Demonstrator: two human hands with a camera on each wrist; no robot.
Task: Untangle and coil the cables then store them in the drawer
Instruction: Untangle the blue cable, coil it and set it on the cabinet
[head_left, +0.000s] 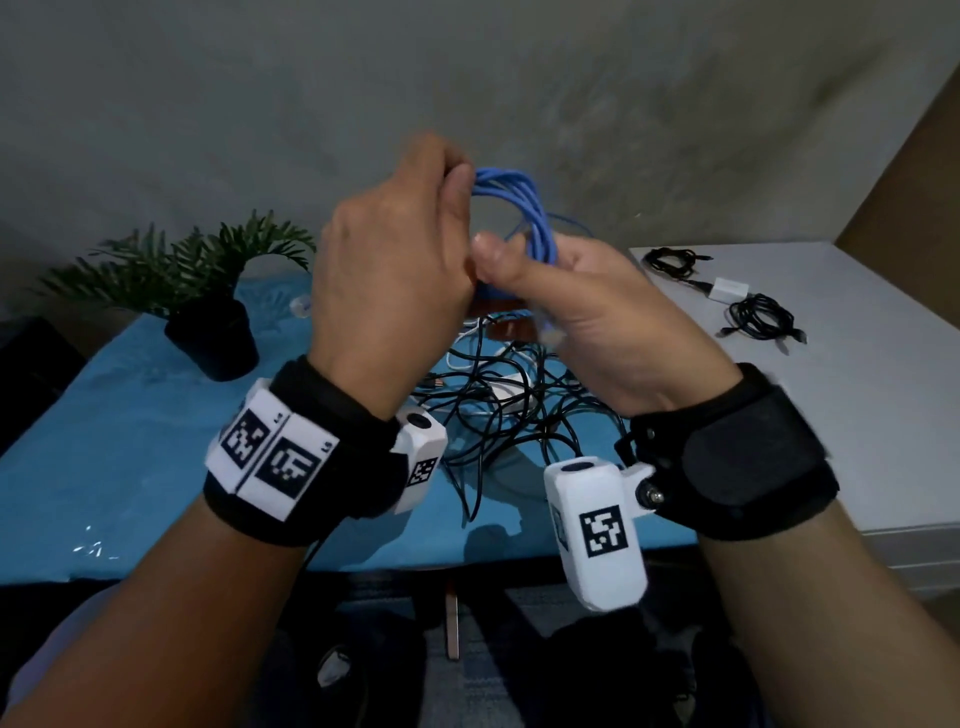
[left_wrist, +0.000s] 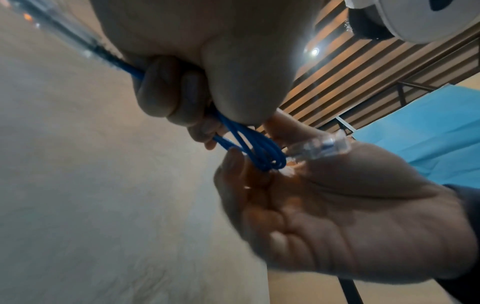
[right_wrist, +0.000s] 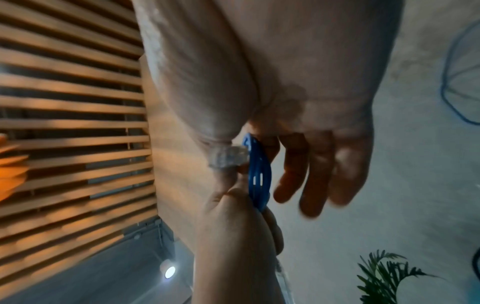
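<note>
A blue network cable (head_left: 524, 218) is wound in several loops and held up above the table between both hands. My left hand (head_left: 452, 171) grips the top of the loops, fingers curled round the strands (left_wrist: 168, 92). My right hand (head_left: 511, 265) pinches the lower part of the coil (right_wrist: 257, 174) between thumb and index finger, the other fingers (right_wrist: 311, 170) loosely extended. The cable's clear plug (left_wrist: 322, 146) lies by the right thumb (right_wrist: 228, 156). A tangle of black and white cables (head_left: 498, 410) lies on the blue table below the hands.
A potted plant (head_left: 208, 291) stands at the table's back left. To the right is a white cabinet (head_left: 857, 441) with two coiled black cables (head_left: 670, 260) (head_left: 761, 317) and a white adapter (head_left: 730, 288) on top. A grey wall is close behind.
</note>
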